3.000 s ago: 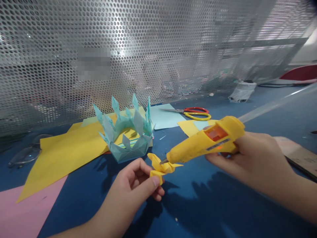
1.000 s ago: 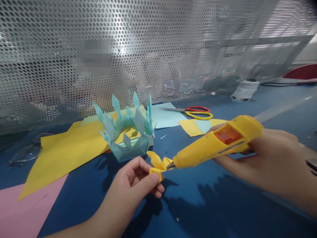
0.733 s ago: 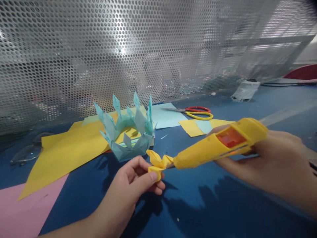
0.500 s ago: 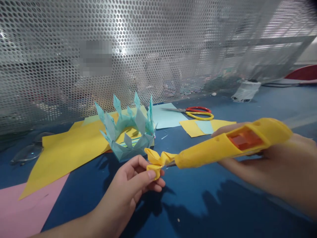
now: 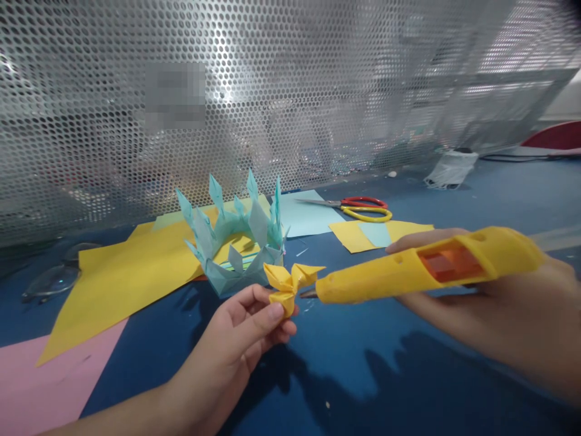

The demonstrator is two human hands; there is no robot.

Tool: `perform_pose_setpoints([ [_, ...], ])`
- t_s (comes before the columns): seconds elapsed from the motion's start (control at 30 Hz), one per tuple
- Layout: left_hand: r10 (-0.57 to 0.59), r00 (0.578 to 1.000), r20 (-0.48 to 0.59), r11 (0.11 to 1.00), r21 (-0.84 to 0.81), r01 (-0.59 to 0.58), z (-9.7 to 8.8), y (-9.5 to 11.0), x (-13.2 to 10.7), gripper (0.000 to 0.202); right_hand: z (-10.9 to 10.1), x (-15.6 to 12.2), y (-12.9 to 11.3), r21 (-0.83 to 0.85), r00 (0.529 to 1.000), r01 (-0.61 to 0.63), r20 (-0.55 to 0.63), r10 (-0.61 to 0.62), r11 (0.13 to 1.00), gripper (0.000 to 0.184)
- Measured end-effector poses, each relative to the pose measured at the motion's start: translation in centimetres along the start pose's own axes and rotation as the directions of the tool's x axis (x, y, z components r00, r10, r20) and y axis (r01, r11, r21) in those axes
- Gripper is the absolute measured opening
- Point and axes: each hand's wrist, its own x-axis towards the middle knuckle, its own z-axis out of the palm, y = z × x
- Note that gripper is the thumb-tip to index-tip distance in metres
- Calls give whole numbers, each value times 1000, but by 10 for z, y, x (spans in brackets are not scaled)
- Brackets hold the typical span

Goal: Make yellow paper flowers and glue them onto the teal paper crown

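Observation:
Between the thumb and fingers of my left hand [image 5: 245, 339] is a small yellow folded paper flower [image 5: 290, 284] with pointed petals. My right hand [image 5: 494, 321] grips a yellow hot glue gun [image 5: 385, 275] with an orange window in its side. Its metal nozzle points left, close to the flower's right side; I cannot tell whether it touches. Just behind the flower stands a light blue folded paper crown [image 5: 245, 272] with tall pointed tips. The glue gun body hides part of my right hand's fingers.
Yellow paper [image 5: 136, 272] and pink paper [image 5: 54, 381] lie at left, near a pair of glasses [image 5: 52, 281]. Red-and-yellow-handled scissors [image 5: 363, 209] rest partly on light blue paper [image 5: 297, 225]. A perforated metal screen [image 5: 272, 79] closes off the back; a whitish object [image 5: 452, 168] sits at far right.
The glue gun's nozzle has drawn back slightly to the right from the flower, and its rear end has dropped a little. My left hand has barely moved, tilting the flower slightly upward.

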Motion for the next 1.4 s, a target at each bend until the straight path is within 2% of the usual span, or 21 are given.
perform_pose_setpoints([
  [0.13, -1, 1000, -12, 1000, -16, 1, -1, -1, 1, 29, 3, 3, 0, -10, 996, 81, -25, -82, 997, 17],
  [0.23, -3, 1000, -23, 1000, -25, 2, -2, 0, 2, 31, 4, 8, 3, -2, 997, 71, -18, -71, 997, 16],
  [0.33, 7, 1000, -24, 1000, -25, -7, -2, 0, 2, 32, 8, 11, 9, -11, 998, -20, 53, 21, 1000, 15],
  [0.4, 14, 1000, -24, 1000, -12, -14, -2, 0, 1, 32, 12, 13, 14, -37, 984, -110, 133, 114, 993, 22],
  [0.5, 22, 999, -24, 999, 34, -21, 0, -2, 1, 25, 20, 11, 24, -76, 935, -249, 240, 260, 966, 37],
  [0.6, 40, 999, -14, 995, 87, -39, 2, -3, 0, 24, 26, 7, 33, -78, 883, -344, 311, 350, 936, 32],
  [0.7, 63, 998, 7, 988, 140, -63, 1, -4, 1, 22, 31, 6, 42, -46, 856, -387, 355, 377, 921, 30],
  [0.8, 74, 996, 41, 977, 197, -81, -1, -6, 1, 17, 30, 12, 42, 48, 868, -397, 342, 359, 916, 36],
  [0.87, 85, 994, 65, 969, 226, -97, -2, -8, 1, 15, 24, 16, 32, 191, 878, -389, 374, 299, 901, 36],
  [0.93, 94, 991, 91, 963, 245, -114, -1, -8, 0, 14, 15, 17, 13, 385, 859, -394, 478, 186, 834, 29],
  [1.0, 93, 989, 118, 958, 261, -121, 2, -7, -1, 14, 7, 14, -9, 535, 806, -457, 587, 77, 710, 27],
  [1.07, 85, 986, 141, 954, 274, -121, 5, -6, -2, 17, 1, 8, -29, 618, 751, -545, 660, 3, 567, 24],
  [1.13, 77, 985, 157, 952, 282, -119, 6, -6, -3, 18, 0, 1, -42, 650, 703, -628, 710, -48, 428, 19],
  [1.23, 69, 982, 174, 949, 293, -118, 5, -5, -2, 19, 1, -7, -50, 653, 653, -714, 751, -93, 254, 15],
  [1.4, 59, 973, 222, 920, 365, -140, 0, -6, -2, 26, 4, -10, -52, 612, 605, -790, 789, -112, 45, 17],
])
